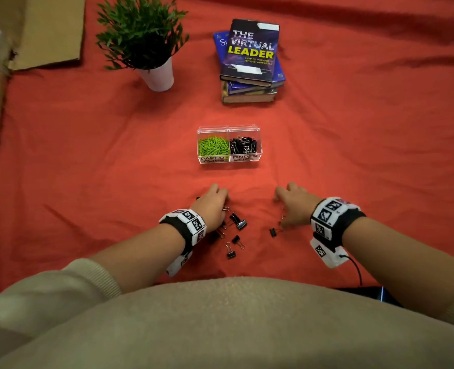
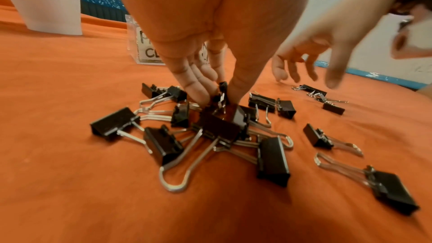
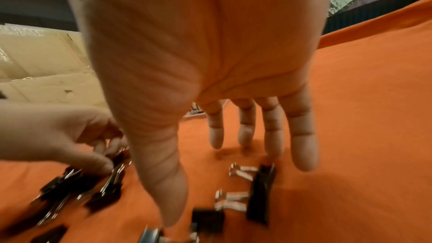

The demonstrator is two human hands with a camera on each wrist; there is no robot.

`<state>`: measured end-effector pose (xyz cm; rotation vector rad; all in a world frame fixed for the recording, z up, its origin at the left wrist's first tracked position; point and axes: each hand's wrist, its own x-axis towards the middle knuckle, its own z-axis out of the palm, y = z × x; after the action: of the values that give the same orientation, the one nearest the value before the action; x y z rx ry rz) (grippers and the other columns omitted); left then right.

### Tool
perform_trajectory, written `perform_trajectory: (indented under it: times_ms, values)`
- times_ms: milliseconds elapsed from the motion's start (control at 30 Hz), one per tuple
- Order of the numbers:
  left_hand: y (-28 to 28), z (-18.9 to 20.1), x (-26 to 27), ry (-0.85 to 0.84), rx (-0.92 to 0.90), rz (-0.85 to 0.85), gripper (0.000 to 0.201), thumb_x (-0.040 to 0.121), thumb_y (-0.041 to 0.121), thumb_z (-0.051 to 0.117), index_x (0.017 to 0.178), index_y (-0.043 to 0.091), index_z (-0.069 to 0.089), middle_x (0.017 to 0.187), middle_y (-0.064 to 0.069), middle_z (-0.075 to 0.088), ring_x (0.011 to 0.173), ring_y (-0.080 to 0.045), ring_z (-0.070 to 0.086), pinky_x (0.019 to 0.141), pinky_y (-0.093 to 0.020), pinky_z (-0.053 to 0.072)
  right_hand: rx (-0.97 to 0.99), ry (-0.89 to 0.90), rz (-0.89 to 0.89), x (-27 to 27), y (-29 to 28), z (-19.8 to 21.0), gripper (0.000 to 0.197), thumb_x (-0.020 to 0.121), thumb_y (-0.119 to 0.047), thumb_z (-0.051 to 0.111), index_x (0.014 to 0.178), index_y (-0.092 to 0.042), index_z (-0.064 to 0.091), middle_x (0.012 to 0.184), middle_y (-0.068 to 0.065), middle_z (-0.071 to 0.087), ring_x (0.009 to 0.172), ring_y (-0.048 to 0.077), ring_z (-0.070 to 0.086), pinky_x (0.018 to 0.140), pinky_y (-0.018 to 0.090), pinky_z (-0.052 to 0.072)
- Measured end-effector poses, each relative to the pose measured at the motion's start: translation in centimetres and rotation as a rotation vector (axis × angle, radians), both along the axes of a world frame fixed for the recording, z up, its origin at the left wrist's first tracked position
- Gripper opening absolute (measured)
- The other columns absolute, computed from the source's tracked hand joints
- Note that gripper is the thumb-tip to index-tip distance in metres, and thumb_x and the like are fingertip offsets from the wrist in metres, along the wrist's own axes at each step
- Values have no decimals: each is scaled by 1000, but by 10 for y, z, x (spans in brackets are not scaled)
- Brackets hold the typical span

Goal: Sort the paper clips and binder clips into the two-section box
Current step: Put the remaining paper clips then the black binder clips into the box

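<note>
A clear two-section box (image 1: 228,159) stands mid-table, with green paper clips (image 1: 213,145) in its left section and black binder clips (image 1: 245,145) in the right. More binder clips (image 2: 217,128) lie in a loose pile on the orange cloth. My left hand (image 2: 219,97) reaches into that pile, thumb and fingers pinching a small binder clip (image 2: 222,90). My right hand (image 3: 194,182) hovers with straight, spread fingers over a few other binder clips (image 3: 259,189), and it holds nothing. In the head view the left hand (image 1: 215,201) and right hand (image 1: 291,202) are just in front of the box.
A potted plant (image 1: 158,73) stands at the back left and a stack of books (image 1: 251,59) at the back centre. Cardboard (image 1: 47,30) lies along the left edge. Single binder clips (image 1: 231,253) lie near my body.
</note>
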<state>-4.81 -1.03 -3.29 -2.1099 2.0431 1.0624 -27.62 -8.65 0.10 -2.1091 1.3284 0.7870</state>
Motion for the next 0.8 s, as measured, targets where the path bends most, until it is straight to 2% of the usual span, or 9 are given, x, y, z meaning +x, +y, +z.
perform_trajectory:
  times_ms: [100, 200, 267, 333, 467, 600, 700, 800]
  values:
    - [1, -1, 0, -33, -5, 34, 35, 82, 18, 62, 115, 15, 49, 115, -8, 40, 98, -29, 55, 86, -45, 50, -31, 20, -55, -5, 17, -10, 71, 64, -35, 80, 118, -18, 39, 120, 10, 35, 111, 33, 42, 86, 45, 49]
    - [1, 0, -1, -90, -12, 12, 27, 85, 21, 62, 108, 12, 52, 113, -9, 43, 104, -28, 50, 87, -45, 49, -39, -72, -103, -2, 21, -18, 53, 71, -21, 76, 113, -12, 46, 119, 13, 40, 108, 34, 47, 87, 41, 46]
    - [1, 0, -2, -97, -22, -20, 19, 86, 18, 60, 103, 11, 54, 111, -8, 45, 106, -27, 49, 87, -44, 49, -13, -158, -102, 1, 21, -20, 38, 76, -10, 69, 109, -11, 52, 117, 13, 46, 105, 32, 52, 86, 35, 44]
    - [2, 0, -3, -92, -30, -40, 14, 86, 15, 60, 98, 12, 54, 108, -7, 47, 107, -27, 48, 86, -44, 49, -2, -215, -87, 4, 22, -21, 31, 77, -5, 62, 107, -9, 54, 114, 13, 48, 103, 30, 54, 85, 34, 43]
    - [2, 1, -3, -101, -47, -42, 22, 84, 13, 62, 104, 14, 51, 110, -7, 49, 109, -26, 48, 87, -44, 49, -15, -256, -100, 9, 23, -24, 24, 79, -9, 62, 103, -8, 57, 111, 12, 47, 100, 29, 55, 86, 36, 46]
    - [2, 0, -4, -85, -8, -41, 22, 86, 12, 60, 106, 12, 52, 111, -7, 46, 98, -29, 57, 82, -43, 50, -34, -299, -130, 10, 25, -31, 16, 81, -12, 63, 96, -9, 63, 110, 11, 47, 97, 27, 55, 86, 32, 45]
    - [-5, 4, -5, -30, -7, -11, 19, 87, 15, 62, 104, 12, 54, 111, -8, 46, 93, -29, 59, 83, -40, 50, -83, -376, -120, 13, 25, -33, 11, 80, -10, 62, 90, -7, 65, 104, 11, 51, 93, 26, 55, 81, 29, 43]
    - [-26, 16, -6, 70, -109, 34, 14, 85, 16, 63, 97, 13, 56, 105, -4, 53, 95, -23, 57, 86, -35, 47, -93, -447, -132, 18, 20, -32, 8, 77, -7, 62, 85, -5, 65, 96, 9, 58, 87, 25, 58, 77, 28, 44]
